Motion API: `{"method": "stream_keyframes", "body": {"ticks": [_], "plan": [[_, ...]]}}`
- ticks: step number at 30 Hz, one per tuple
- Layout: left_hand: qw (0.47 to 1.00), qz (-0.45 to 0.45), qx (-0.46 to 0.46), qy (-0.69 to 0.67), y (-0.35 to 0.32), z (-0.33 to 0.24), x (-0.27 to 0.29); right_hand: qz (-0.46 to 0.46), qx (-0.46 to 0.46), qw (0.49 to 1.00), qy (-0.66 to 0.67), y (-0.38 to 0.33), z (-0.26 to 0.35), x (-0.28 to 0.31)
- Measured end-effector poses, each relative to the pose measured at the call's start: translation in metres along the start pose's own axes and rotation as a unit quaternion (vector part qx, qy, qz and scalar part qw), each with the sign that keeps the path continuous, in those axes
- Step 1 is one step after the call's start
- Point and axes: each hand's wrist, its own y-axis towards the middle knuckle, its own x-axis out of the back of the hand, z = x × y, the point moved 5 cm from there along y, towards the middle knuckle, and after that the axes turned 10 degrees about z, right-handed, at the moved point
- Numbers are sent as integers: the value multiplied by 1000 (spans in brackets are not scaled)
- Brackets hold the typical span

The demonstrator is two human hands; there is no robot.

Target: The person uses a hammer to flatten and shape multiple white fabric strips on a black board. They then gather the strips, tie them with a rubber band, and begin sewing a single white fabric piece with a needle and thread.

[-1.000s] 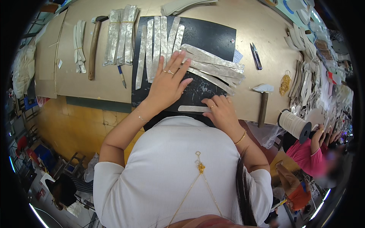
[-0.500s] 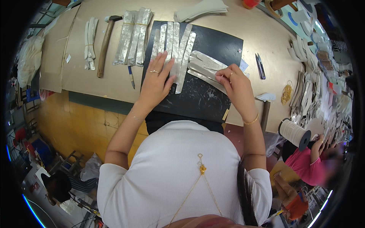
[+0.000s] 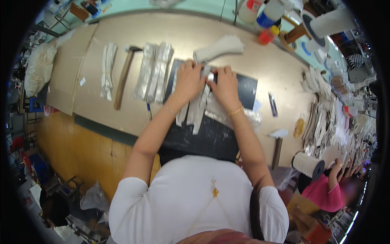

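Here, nearest me, several silvery strips (image 3: pixel 194 110) already lie fanned on the dark mat (image 3: pixel 211 134). Just beyond, my left hand (image 3: pixel 188 79) and right hand (image 3: pixel 224 83) pinch the top of one strip (image 3: pixel 208 77) between fingertips at the mat's far edge. Farther left, a stack of strips (image 3: pixel 153 72) waits beside the hammer (image 3: pixel 123 79), so I judge much remains.

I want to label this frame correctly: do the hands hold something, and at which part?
Both the left hand and right hand pinch one silvery strip at its far upper end, on the black mat.
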Motion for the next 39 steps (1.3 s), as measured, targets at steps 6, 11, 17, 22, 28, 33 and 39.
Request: {"method": "stream_keyframes", "body": {"ticks": [6,11,17,22,28,33,39], "plan": [[990,34,-2,-138,3,5,12,101,-56,952,284,9,-12,-4],[816,174,74,-546,-6,8,21,98,-29,842,530,3,-7,15],[800,179,55,-571,-12,0,19,77,1,849,522,4,-8,15],[812,159,71,-557,-18,-5,32,22,24,818,574,-13,8,16],[793,85,30,-603,-33,-4,54,158,-11,868,471,-54,23,-5],[772,50,79,-628,-55,8,30,114,-50,885,448,-64,12,-19],[905,88,32,-414,-96,2,13,109,-64,863,489,-78,-2,30]]}}
